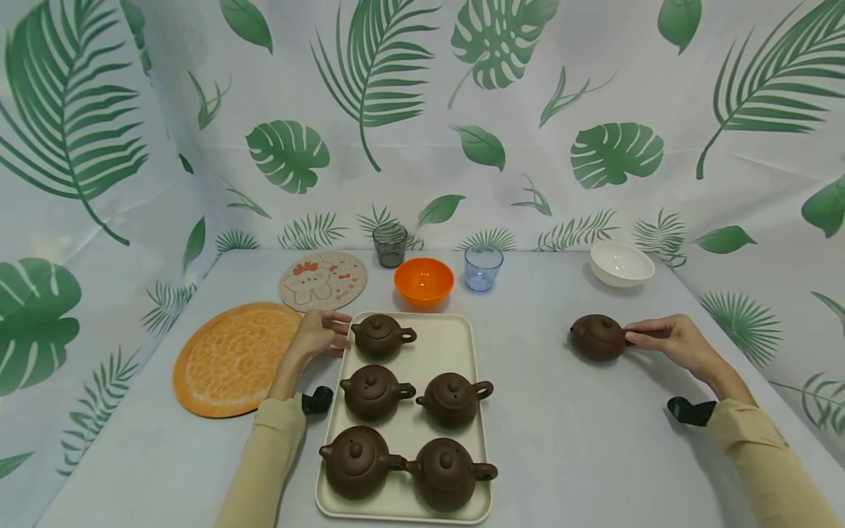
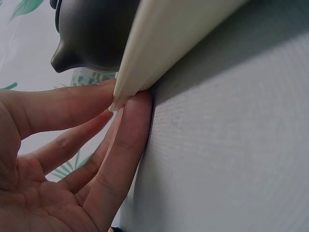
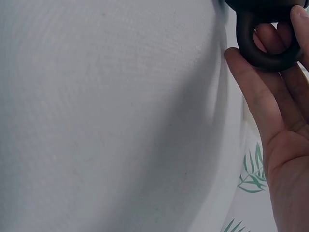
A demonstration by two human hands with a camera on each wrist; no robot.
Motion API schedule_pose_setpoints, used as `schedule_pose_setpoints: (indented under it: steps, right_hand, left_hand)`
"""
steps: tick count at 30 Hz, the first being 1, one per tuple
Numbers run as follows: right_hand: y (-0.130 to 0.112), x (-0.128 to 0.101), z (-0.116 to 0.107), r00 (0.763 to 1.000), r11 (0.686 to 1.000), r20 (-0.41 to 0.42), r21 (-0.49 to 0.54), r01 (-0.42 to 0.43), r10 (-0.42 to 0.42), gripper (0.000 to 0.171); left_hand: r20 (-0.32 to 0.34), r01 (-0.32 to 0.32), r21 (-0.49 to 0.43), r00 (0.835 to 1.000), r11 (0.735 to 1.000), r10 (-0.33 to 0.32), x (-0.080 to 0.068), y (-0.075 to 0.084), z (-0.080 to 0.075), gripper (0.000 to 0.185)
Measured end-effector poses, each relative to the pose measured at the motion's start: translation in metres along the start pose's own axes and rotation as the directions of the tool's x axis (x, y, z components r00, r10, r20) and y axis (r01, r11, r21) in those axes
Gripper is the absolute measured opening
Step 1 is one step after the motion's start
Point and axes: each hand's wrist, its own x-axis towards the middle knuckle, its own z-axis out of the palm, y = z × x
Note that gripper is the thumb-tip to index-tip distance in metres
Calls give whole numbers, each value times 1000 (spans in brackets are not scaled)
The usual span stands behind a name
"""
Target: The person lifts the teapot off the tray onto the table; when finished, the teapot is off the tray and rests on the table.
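Observation:
Several brown clay teapots stand on a cream rectangular tray, whose back right corner is bare. At the tray's back left corner, my left hand pinches the rim, thumb and fingers on either side of it in the left wrist view. One more teapot is out to the right, apart from the tray, its spout facing left. My right hand holds it by the loop handle, with fingers behind the loop and the thumb against it.
An orange bowl stands just behind the tray, between a grey glass and a blue glass. A white bowl is at the back right. Left of the tray lie an orange round mat and a cartoon mat.

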Motion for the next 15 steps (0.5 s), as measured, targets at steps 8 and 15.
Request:
schedule_pose_setpoints:
  steps: [8,15]
  right_hand:
    - [-6,-1,-3,1000,1000,-20,-2,-13,13,40]
    - [-40,13,5,992,995,-87,1,95,-95,35]
  left_hand:
    - [-1,-2,-3,1000,1000,2,0,-1,1,48]
    - [-10,1,2,1000,1000,-1,-1,0,1,48]
